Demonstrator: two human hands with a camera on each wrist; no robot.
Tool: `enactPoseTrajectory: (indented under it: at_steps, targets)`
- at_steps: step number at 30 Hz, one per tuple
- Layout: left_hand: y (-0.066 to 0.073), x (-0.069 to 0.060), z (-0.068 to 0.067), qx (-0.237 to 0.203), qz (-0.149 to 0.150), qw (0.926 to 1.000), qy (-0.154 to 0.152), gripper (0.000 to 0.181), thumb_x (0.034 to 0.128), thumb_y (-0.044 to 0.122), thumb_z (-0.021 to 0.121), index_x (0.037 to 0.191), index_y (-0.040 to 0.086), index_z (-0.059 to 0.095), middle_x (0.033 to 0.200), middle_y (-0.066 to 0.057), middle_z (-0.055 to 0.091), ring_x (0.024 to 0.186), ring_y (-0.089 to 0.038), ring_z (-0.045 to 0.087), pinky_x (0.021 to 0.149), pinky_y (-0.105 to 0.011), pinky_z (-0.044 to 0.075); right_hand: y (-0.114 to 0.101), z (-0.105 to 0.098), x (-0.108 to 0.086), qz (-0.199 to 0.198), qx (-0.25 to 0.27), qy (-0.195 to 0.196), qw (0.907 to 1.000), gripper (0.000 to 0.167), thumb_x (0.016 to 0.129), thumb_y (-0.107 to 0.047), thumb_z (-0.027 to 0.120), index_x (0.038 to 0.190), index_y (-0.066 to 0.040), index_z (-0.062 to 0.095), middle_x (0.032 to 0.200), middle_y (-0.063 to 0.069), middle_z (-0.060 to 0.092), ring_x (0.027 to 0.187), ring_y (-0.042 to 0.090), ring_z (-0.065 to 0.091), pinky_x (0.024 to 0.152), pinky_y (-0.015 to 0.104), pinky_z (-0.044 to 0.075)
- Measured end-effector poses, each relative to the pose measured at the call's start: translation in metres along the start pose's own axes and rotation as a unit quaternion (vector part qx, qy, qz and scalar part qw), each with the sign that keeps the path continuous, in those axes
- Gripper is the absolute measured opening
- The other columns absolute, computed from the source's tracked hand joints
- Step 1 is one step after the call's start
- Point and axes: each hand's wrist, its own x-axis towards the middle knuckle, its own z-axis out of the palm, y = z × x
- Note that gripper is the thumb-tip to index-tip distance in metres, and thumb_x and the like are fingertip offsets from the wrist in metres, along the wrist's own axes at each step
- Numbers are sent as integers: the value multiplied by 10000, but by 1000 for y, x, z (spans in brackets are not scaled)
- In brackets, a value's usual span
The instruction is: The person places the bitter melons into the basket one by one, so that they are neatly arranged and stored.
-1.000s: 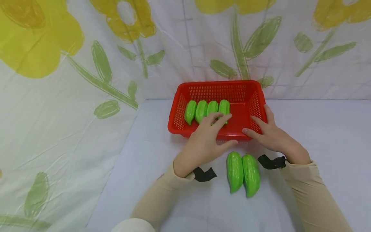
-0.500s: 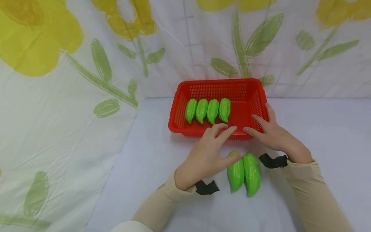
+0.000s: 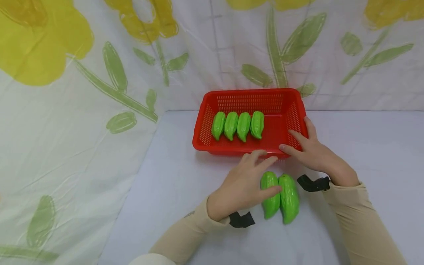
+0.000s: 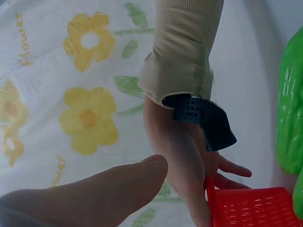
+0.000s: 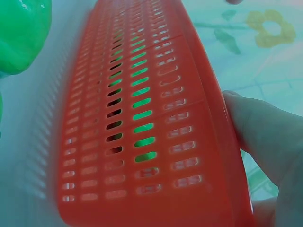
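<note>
My left hand [image 3: 240,189] hovers by two green bitter-gourd-shaped pieces lying side by side on the table, its fingers slightly bent and holding nothing. Its thumb overlaps the left piece [image 3: 271,206] in the head view; whether they touch I cannot tell. Beside it lies the right piece [image 3: 289,200]. At the front right corner of the red basket [image 3: 241,148], my right hand [image 3: 319,156] grips the rim, fingers on both sides of the wall. The right wrist view shows the thumb on the rim of the basket [image 5: 151,208]. Several similar green pieces [image 3: 243,127] stand in a row inside, towards the left.
A white table surface [image 3: 159,184] carries the basket and the loose pieces. Behind and to the left hangs a white cloth [image 3: 66,147] with yellow flowers and green leaves. The basket's back wall stands close to the cloth.
My left hand has moved back from over the basket, down and right to the loose green pieces. My right hand has stayed on the basket's corner.
</note>
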Motion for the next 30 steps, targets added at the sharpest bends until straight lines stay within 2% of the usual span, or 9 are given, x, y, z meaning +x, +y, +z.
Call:
enactPoseTrajectory:
  at_steps: [7,16,21,30]
  targets:
    - [1,5,13,183,-141,9989,-403,775,924,549,732,1586,270,439,1571,-29,380,1311,-197,451,774,-239,563,0,0,1,-32,56,20,10000,943,1008,-605,545,1640,7,206,1682,193,-308,1403,612,290,974,753,467]
    - [0,12,27,537,-433,9949,-732,820,905,585,735,1595,269,424,1586,-39,357,1351,-231,436,805,-306,596,-1,-1,0,-44,52,34,10000,935,1010,-576,564,1638,15,202,1682,212,-292,1409,611,271,974,755,465]
    - [-3,16,33,567,-484,9940,-801,829,906,600,728,1599,269,414,1598,-42,343,1383,-243,423,810,-323,600,0,-1,0,-53,25,30,10000,930,1014,-574,557,1639,15,199,1680,214,-295,1406,611,276,974,753,467]
    - [-9,21,45,614,-487,9942,-735,830,908,608,723,1592,256,414,1664,-70,267,1452,-312,413,807,-372,611,2,0,2,-75,-4,44,10000,921,1019,-568,551,1638,16,199,1680,215,-293,1404,611,274,975,748,472]
